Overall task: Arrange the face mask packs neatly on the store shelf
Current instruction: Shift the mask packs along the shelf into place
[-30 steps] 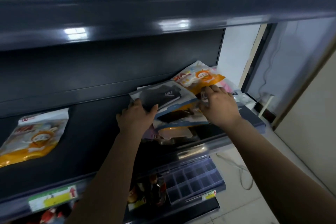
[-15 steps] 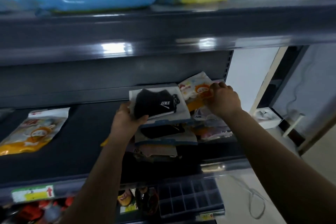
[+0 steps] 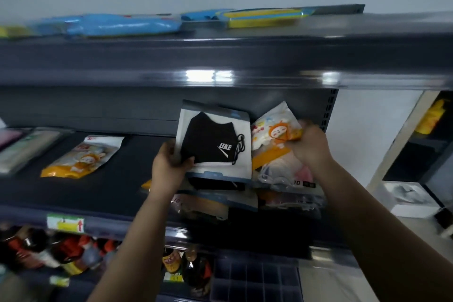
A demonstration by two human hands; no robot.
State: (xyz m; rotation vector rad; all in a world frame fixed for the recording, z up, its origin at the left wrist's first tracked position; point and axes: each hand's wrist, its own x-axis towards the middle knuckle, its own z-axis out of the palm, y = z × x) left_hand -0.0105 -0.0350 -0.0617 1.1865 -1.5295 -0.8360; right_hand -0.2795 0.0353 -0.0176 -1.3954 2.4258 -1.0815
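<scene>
My left hand grips the lower left corner of a white pack showing a black mask, tilted up off a pile of packs on the dark middle shelf. My right hand pinches an orange-and-white cartoon pack at its right edge, lifted above pinkish packs. A second orange cartoon pack lies flat, alone, at the shelf's left.
Pale packs lie at the far left of the same shelf. Blue and yellow packs rest on the top shelf. Bottles and a grid tray fill the shelf below. A white box sits to the right.
Both hands have lifted their packs: the black-mask pack has tipped more upright, and the orange cartoon pack has risen off the pile. The camera view has shifted upward.
</scene>
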